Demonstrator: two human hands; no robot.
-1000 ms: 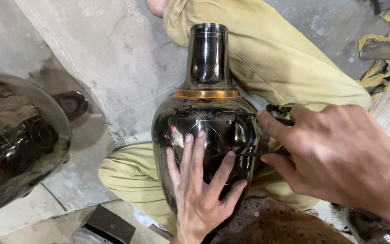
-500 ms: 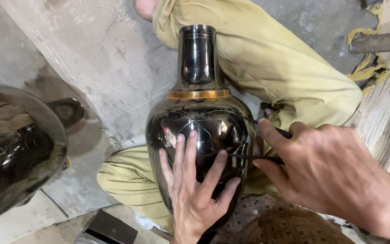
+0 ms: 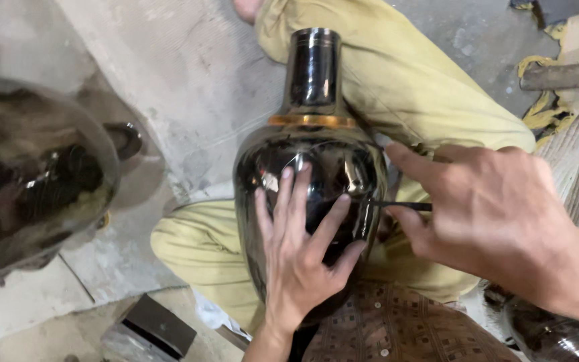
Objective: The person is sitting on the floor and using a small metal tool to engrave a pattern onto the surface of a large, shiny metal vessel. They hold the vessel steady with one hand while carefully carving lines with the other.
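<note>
1. Vase [image 3: 313, 167]: dark, polished metal with a narrow neck and an orange-gold band at the shoulder, lies at the centre of the frame across the person's lap, neck pointing to the top of the frame.
2. Left hand [image 3: 299, 258]: lower centre, spread flat on the vase's belly with fingers fanned; pressing, not closed around anything.
3. Right hand [image 3: 497, 214]: right of the frame, pinching a thin dark tool [image 3: 400, 206] whose tip meets the vase's right flank; forefinger stretched toward the shoulder.
4. Yellow-green trousers [image 3: 397, 87] run under the vase from the upper centre to the lower left.
5. Second dark shiny vessel [image 3: 31, 174] sits at the left edge, blurred.
6. Concrete floor [image 3: 182, 80] fills the upper left; a dark block [image 3: 155, 325] lies at the lower left.
</note>
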